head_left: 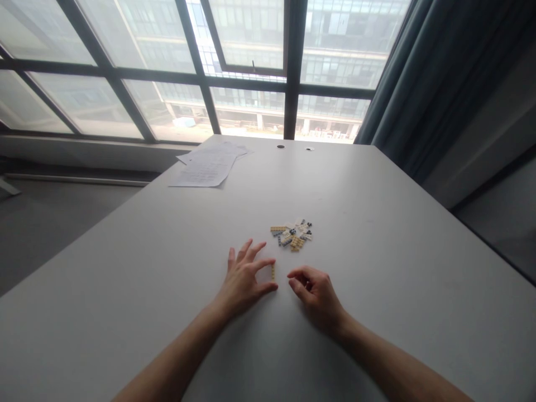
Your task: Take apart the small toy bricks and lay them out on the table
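Note:
Between the thumb and index finger of my left hand [247,273], a narrow tan toy building brick [273,271] is held lengthwise, one end at each fingertip. The other left fingers are spread. Just to the right, my right hand [314,287] is curled, with thumb and index fingertips nearly together; anything between them is too small to make out. Beyond both hands lies a loose pile of small building bricks [296,241] in tan, white, grey and black.
Both hands are over a large white table [377,234]. Printed papers [205,167] lie near its far left edge. Two round holes, one of them a dark hole [281,147], are near the far edge. Windows and a dark blue curtain [402,84] stand behind.

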Demonstrator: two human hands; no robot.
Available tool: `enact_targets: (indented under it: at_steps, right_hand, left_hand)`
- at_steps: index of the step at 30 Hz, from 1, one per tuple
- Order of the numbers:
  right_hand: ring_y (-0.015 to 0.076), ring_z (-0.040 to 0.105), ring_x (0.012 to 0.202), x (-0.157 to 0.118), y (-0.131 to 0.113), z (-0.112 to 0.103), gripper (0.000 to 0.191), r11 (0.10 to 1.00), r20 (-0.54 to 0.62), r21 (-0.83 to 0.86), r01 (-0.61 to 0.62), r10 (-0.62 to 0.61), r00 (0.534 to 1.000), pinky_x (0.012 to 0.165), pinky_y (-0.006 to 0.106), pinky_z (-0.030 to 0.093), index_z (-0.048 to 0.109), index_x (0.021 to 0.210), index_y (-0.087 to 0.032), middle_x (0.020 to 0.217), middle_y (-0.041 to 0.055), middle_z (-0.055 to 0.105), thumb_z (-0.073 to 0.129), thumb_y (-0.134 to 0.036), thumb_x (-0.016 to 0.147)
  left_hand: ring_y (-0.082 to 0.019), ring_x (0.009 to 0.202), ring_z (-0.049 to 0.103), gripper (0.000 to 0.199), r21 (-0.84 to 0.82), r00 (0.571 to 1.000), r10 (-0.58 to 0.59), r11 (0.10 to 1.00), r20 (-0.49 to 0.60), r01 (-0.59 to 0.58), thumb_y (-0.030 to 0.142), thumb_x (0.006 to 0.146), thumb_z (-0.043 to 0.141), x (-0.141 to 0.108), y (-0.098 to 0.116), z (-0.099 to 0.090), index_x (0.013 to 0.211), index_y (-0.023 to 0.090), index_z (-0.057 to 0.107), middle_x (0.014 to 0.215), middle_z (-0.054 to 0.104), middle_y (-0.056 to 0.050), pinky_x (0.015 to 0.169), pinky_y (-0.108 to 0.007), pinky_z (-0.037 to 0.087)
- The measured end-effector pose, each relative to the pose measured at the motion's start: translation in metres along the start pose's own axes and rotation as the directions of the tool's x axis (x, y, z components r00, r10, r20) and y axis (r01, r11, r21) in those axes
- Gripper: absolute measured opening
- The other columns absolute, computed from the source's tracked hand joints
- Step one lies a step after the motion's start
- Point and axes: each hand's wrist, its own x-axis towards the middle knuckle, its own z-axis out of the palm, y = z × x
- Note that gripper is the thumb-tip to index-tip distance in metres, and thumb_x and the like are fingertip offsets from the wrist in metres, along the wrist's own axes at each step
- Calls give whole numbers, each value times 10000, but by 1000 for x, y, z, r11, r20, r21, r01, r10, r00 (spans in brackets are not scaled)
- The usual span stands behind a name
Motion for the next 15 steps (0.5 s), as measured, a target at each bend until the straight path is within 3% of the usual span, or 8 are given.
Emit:
enact_targets:
  at_steps: [3,10,15]
  right_hand:
    - [120,517,574,0,1,0,145,1000,-4,0,10,-10,1000,575,233,417,687,859,-171,697,14,647,581,-265,832]
    - [131,557,623,-2,6,2,134,1000,-80,-31,4,-6,997,586,238,449,646,929,-187,764,17,622,579,-260,839]
    - [219,563,894,25,3,-5,351,927,-111,-367,76,-125,986,791,338,467,543,1111,-184,1059,91,596,636,-293,791]
  left_hand:
    - [-411,1365,256,475,-3,998,-27,1000,53,28,443,668,762,-1,-3,0,1121,360,645,1439,420,-63,1009,-761,117]
    - [-412,1348,294,536,-20,998,-24,999,56,25,446,643,777,0,-4,0,1149,342,636,1415,451,-88,1013,-749,139]
    - [-395,1337,324,552,-53,997,-38,998,74,42,432,638,780,0,-5,-1,1155,315,625,1376,498,-93,1028,-735,126]
